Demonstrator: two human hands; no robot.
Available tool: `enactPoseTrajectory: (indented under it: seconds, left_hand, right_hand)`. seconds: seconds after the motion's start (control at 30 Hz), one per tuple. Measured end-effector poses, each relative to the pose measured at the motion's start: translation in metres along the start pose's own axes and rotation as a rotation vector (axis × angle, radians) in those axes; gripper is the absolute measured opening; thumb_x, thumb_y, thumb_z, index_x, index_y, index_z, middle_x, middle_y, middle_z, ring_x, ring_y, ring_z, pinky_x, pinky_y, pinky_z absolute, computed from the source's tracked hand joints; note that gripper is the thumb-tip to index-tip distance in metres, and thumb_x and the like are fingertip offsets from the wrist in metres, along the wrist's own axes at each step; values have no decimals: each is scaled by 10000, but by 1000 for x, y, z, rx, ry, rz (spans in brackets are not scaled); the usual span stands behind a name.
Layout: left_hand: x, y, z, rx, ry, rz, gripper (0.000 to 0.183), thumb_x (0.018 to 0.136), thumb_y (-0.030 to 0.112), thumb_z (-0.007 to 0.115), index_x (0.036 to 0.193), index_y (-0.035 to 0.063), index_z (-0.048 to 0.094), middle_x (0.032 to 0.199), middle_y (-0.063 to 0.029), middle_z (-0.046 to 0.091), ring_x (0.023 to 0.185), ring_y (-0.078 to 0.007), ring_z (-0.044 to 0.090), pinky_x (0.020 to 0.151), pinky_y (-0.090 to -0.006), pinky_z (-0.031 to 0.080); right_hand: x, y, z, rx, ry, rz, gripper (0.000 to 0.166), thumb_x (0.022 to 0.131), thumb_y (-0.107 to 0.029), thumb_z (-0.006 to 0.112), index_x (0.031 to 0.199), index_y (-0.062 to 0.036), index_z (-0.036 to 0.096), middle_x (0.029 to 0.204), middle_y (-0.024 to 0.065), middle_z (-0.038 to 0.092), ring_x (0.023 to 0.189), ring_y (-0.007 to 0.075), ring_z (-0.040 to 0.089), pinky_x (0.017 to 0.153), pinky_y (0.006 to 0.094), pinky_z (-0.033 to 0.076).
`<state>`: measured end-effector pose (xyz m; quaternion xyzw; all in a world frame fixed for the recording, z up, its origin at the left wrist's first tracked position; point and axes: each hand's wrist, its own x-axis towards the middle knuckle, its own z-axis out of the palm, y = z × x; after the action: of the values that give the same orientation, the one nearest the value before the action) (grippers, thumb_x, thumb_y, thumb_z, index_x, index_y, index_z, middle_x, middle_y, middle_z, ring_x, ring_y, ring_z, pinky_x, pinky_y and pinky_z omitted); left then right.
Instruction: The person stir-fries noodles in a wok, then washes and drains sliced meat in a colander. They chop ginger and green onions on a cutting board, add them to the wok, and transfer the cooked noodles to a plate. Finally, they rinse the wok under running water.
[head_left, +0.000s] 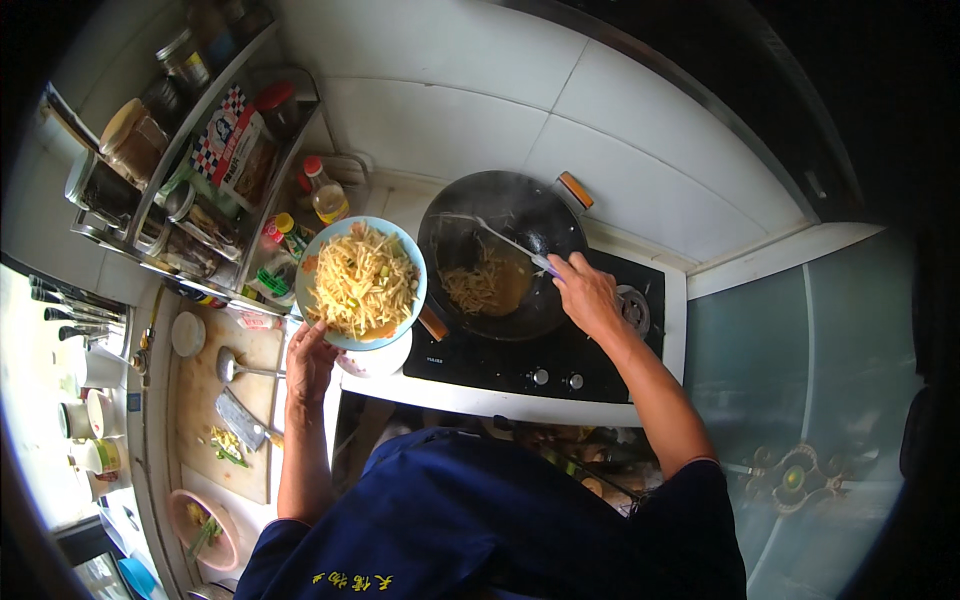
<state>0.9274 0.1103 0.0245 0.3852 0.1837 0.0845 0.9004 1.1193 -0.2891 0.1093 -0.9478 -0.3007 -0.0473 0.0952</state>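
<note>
My left hand (310, 361) grips the lower rim of a light-blue plate (305, 289), held up just left of the wok. Heaped on it are pale shredded strips (364, 281), probably potato, with bits of green. My right hand (589, 291) is closed around the purple-ended handle of a spatula (517, 244). The tool's metal end reaches into a dark wok (506, 191) on the gas stove. A small heap of the same strips (469, 289) lies in brownish liquid at the wok's bottom, with faint steam above.
A cutting board (255, 472) at left carries a cleaver (240, 416), a ladle (229, 365) and chopped greens (227, 448). A pink bowl (232, 529) stands below it. The spice rack (202, 97) holds jars; a red-capped bottle (328, 195) stands behind the plate. The wok's handle (575, 190) sticks out near the wall.
</note>
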Motion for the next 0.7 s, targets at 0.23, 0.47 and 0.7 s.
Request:
enactPoseTrajectory:
  seconds: [0.23,0.47,0.7]
  left_hand:
    - [-1,-1,3,20,-7,-14,307,957,149,574,1227,5,551,1103,-107,683,892,-193,678,739,-322,538]
    - [0,-4,2,18,9,-18,308,958,156,577,1222,1,552,1081,-100,689,868,-177,679,711,-298,539]
    - [-3,-5,8,37,44,-24,312,958,156,579,1227,0,554,1052,-94,695,842,-157,678,690,-276,535]
  right_hand:
    - [-16,24,-30,-39,-272,-158,336,870,-17,542,1174,-109,654,945,127,570,835,342,646,715,468,491]
    - [16,20,-5,-252,10,47,335,819,-3,567,1148,-35,621,942,174,585,771,372,659,660,487,520]
    - [7,10,-8,-116,-95,114,360,819,-64,632,1178,-84,642,932,154,603,841,368,656,709,478,514]
